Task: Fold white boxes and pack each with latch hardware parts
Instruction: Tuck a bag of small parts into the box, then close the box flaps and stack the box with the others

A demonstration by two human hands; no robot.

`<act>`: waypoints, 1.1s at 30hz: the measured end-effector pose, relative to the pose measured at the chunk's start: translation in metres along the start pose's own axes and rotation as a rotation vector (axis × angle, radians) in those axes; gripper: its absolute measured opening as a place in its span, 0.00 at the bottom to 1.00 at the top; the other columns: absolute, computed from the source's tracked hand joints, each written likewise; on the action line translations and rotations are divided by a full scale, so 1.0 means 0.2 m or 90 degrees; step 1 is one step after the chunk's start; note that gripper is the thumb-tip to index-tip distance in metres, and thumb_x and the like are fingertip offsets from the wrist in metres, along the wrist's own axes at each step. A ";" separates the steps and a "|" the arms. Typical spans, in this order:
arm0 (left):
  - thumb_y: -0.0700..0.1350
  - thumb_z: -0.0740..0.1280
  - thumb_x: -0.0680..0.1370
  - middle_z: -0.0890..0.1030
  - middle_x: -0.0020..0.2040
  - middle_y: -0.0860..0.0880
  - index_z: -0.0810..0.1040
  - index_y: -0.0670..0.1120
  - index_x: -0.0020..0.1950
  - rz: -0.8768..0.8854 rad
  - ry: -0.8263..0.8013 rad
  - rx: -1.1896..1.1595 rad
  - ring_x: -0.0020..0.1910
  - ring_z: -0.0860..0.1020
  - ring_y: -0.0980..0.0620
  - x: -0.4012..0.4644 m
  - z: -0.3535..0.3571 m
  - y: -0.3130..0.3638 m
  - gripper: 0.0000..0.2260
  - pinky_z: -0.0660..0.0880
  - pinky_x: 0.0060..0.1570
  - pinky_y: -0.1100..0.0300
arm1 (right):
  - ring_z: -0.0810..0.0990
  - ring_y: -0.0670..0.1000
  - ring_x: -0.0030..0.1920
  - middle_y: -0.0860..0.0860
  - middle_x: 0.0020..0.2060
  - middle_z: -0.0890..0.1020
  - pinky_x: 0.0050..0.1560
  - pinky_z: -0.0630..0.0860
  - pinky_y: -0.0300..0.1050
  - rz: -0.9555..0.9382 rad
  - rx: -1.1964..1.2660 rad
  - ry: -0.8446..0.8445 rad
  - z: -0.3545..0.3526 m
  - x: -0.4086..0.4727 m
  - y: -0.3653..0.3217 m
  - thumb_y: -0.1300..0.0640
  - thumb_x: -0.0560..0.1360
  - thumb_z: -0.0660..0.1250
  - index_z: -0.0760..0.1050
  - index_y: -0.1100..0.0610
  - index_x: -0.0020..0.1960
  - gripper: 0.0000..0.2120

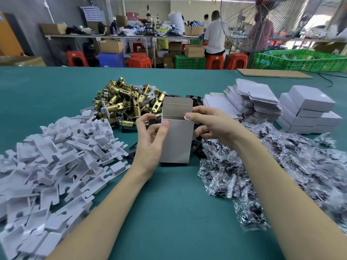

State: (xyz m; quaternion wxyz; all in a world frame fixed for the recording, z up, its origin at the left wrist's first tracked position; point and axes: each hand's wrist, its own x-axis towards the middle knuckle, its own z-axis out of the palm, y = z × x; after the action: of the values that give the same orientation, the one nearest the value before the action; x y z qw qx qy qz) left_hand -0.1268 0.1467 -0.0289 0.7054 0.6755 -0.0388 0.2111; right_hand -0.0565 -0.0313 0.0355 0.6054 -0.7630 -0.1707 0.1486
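An upright white box (177, 141) stands over the green table with its top flap raised. My left hand (151, 134) grips its left side, thumb on the front face. My right hand (208, 121) holds the right side, thumb at the small side flap near the top. Behind the box lies a heap of brass latch bolts (124, 102). Dark plates (197, 147) show partly behind and below the box.
White folded card inserts (56, 156) are piled at the left. Clear bags of dark screws (272, 166) spread at the right. Flat unfolded boxes (247, 100) and closed white boxes (308, 111) are stacked at the back right. A fan (262, 25) stands beyond the table.
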 end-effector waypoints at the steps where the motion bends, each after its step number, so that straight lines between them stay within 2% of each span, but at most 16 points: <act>1: 0.57 0.65 0.79 0.83 0.52 0.50 0.65 0.59 0.63 0.015 0.000 0.006 0.49 0.80 0.57 0.00 0.00 0.00 0.15 0.78 0.50 0.61 | 0.79 0.46 0.32 0.47 0.53 0.83 0.31 0.73 0.35 -0.003 0.002 0.015 0.00 0.00 0.00 0.49 0.78 0.72 0.79 0.51 0.59 0.12; 5: 0.56 0.62 0.81 0.83 0.54 0.52 0.67 0.64 0.65 0.052 -0.018 0.032 0.52 0.81 0.57 0.00 0.00 -0.01 0.13 0.80 0.52 0.60 | 0.78 0.47 0.30 0.50 0.47 0.83 0.29 0.72 0.35 -0.011 0.036 0.052 0.01 0.01 0.00 0.52 0.77 0.74 0.76 0.52 0.57 0.12; 10: 0.55 0.61 0.82 0.82 0.57 0.49 0.70 0.64 0.65 0.060 -0.022 0.039 0.54 0.81 0.52 0.00 0.00 -0.01 0.12 0.80 0.54 0.51 | 0.78 0.47 0.30 0.52 0.51 0.83 0.29 0.72 0.35 -0.006 0.031 0.056 0.02 0.01 0.00 0.51 0.77 0.74 0.76 0.52 0.58 0.13; 15: 0.52 0.61 0.82 0.81 0.53 0.49 0.74 0.59 0.62 0.053 -0.025 0.022 0.49 0.79 0.51 0.00 0.00 0.00 0.09 0.78 0.49 0.50 | 0.78 0.47 0.29 0.49 0.45 0.83 0.30 0.71 0.36 -0.039 0.065 0.048 0.03 0.01 0.01 0.55 0.78 0.73 0.77 0.51 0.56 0.08; 18: 0.52 0.61 0.82 0.80 0.51 0.49 0.74 0.60 0.59 0.045 -0.031 0.021 0.48 0.78 0.51 0.00 0.00 0.00 0.07 0.77 0.47 0.51 | 0.76 0.46 0.29 0.45 0.42 0.85 0.29 0.70 0.35 -0.110 0.056 0.033 0.04 0.01 0.01 0.59 0.80 0.71 0.77 0.49 0.57 0.09; 23: 0.52 0.60 0.82 0.78 0.52 0.37 0.72 0.58 0.59 0.037 -0.034 0.018 0.47 0.76 0.48 0.00 0.00 0.01 0.07 0.74 0.47 0.50 | 0.75 0.44 0.28 0.44 0.41 0.85 0.28 0.70 0.33 -0.170 0.075 0.014 0.06 0.00 0.01 0.63 0.80 0.69 0.79 0.47 0.55 0.11; 27: 0.51 0.61 0.81 0.80 0.50 0.46 0.73 0.56 0.59 0.052 -0.019 0.012 0.49 0.77 0.51 0.00 0.00 0.00 0.07 0.76 0.48 0.53 | 0.75 0.45 0.28 0.43 0.40 0.85 0.29 0.71 0.33 -0.143 0.066 0.016 0.05 0.01 0.01 0.61 0.79 0.69 0.78 0.48 0.56 0.10; 30: 0.49 0.63 0.81 0.81 0.48 0.56 0.75 0.54 0.58 0.073 0.005 0.007 0.47 0.78 0.58 0.00 -0.01 0.01 0.06 0.77 0.45 0.62 | 0.75 0.45 0.27 0.45 0.43 0.85 0.30 0.73 0.35 -0.097 0.066 0.015 0.06 0.01 0.00 0.61 0.78 0.70 0.79 0.47 0.55 0.10; 31: 0.48 0.63 0.81 0.82 0.49 0.58 0.76 0.53 0.57 0.079 0.014 0.009 0.47 0.78 0.59 0.00 -0.01 0.01 0.06 0.77 0.45 0.62 | 0.75 0.45 0.27 0.46 0.44 0.85 0.30 0.73 0.35 -0.093 0.070 0.017 0.06 0.01 0.00 0.62 0.78 0.69 0.80 0.46 0.55 0.12; 33: 0.48 0.64 0.81 0.82 0.51 0.56 0.77 0.52 0.56 0.096 0.030 0.020 0.49 0.79 0.56 -0.01 -0.02 0.01 0.06 0.77 0.48 0.56 | 0.73 0.45 0.26 0.45 0.43 0.86 0.31 0.74 0.35 -0.101 0.088 0.028 0.08 0.02 0.00 0.65 0.77 0.68 0.83 0.43 0.52 0.17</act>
State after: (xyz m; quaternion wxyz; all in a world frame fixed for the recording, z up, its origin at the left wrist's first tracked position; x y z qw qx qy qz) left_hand -0.1300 0.1496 -0.0278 0.6774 0.6767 -0.0695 0.2799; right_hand -0.0601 -0.0153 0.0322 0.6699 -0.7068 -0.2065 0.0946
